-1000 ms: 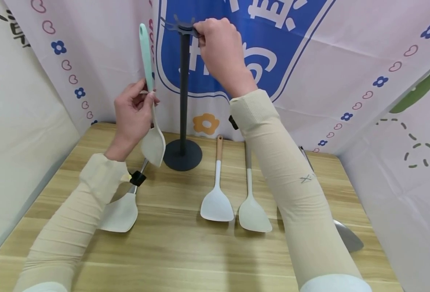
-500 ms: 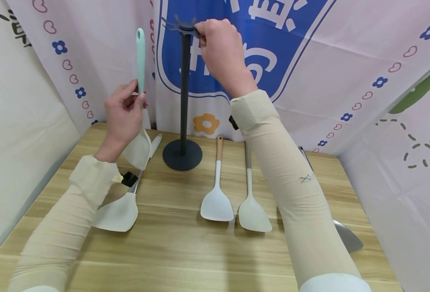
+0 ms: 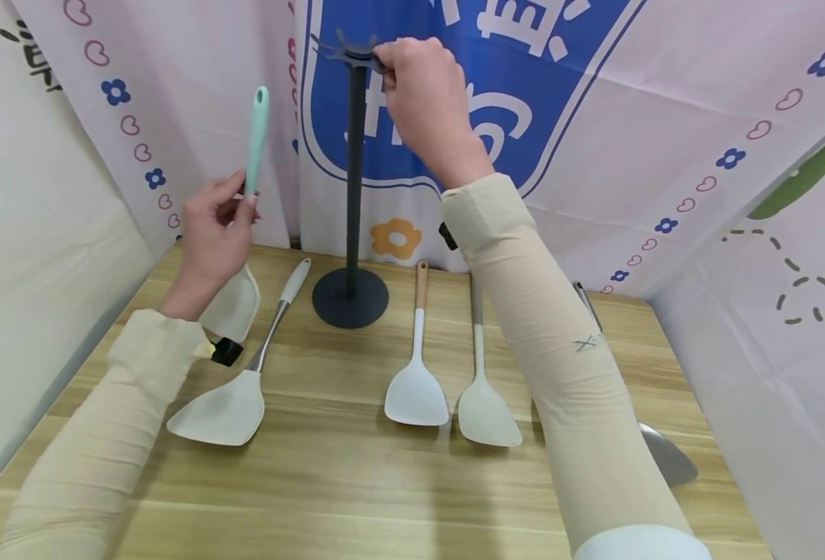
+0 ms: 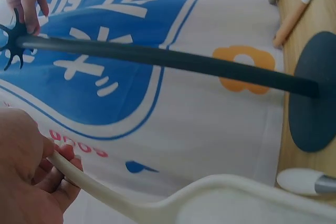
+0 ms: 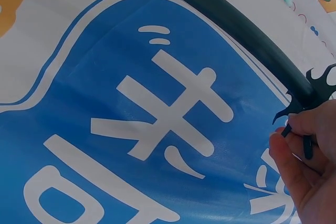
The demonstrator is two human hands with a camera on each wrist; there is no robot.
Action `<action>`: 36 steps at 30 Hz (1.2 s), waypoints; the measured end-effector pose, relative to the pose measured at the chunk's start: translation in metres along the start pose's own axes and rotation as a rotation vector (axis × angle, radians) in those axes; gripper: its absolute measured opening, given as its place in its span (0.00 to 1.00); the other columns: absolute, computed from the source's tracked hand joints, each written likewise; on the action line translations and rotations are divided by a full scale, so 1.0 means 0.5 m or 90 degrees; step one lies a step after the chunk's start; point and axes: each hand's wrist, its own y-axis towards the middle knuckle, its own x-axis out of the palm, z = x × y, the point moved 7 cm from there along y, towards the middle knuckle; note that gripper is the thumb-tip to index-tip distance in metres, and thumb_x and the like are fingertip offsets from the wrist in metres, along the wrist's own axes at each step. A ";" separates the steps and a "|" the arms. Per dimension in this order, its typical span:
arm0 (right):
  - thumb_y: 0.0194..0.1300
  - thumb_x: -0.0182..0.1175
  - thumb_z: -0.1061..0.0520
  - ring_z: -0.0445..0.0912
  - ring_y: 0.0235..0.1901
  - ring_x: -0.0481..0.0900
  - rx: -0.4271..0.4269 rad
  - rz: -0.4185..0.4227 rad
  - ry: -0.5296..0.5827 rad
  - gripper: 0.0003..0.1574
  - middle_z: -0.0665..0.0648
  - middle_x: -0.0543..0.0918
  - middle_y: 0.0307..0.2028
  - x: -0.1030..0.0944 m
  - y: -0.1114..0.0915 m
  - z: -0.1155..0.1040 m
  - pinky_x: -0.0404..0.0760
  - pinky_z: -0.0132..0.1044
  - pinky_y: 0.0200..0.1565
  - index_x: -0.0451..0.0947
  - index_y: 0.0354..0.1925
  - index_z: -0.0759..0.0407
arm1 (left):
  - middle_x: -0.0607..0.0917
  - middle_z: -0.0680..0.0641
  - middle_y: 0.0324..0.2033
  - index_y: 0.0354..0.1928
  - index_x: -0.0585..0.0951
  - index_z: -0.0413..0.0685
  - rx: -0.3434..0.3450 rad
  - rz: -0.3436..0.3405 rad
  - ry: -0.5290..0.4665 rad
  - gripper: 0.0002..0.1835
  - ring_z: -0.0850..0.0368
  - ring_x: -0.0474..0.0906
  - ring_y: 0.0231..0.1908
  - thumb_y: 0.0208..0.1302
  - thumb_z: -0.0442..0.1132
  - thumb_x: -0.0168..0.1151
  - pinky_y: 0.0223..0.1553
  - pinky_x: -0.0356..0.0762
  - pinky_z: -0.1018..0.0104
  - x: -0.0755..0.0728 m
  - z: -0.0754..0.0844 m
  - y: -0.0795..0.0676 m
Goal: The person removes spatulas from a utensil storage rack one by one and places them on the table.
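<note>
My left hand (image 3: 212, 233) pinches a spatula (image 3: 256, 136) low on its mint-green handle, where the pale neck begins. The spatula stands nearly upright with its handle end up; its off-white blade (image 3: 233, 303) shows partly behind my wrist. In the left wrist view the pale neck (image 4: 100, 190) passes between thumb and fingers. My right hand (image 3: 429, 101) pinches one hook at the top of a dark grey utensil stand (image 3: 354, 171). Several curved hooks (image 5: 320, 85) ring the top of its pole. The left hand is left of the pole, apart from it.
The stand's round base (image 3: 351, 311) sits at the table's (image 3: 342, 490) back edge. On the left lies a white spatula (image 3: 223, 408) with a metal shaft. Right of the base lie a wooden-handled spatula (image 3: 417, 393), a cream one (image 3: 489, 412), and a metal one (image 3: 667, 455) partly behind my right arm.
My left hand has moved left and down with the mint-handled spatula, away from the stand, uncovering the white spatula's shaft and handle. The right hand keeps its hold on the hook.
</note>
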 end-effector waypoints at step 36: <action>0.84 0.48 0.53 0.45 0.53 0.86 0.009 0.006 0.015 0.22 0.54 0.89 0.57 0.000 -0.001 0.003 0.85 0.28 0.58 0.83 0.66 0.50 | 0.85 0.22 0.45 0.65 0.78 0.31 -0.124 -0.081 0.173 0.20 0.89 0.71 0.25 0.74 0.26 0.54 0.25 0.72 0.92 -0.091 -0.173 -0.053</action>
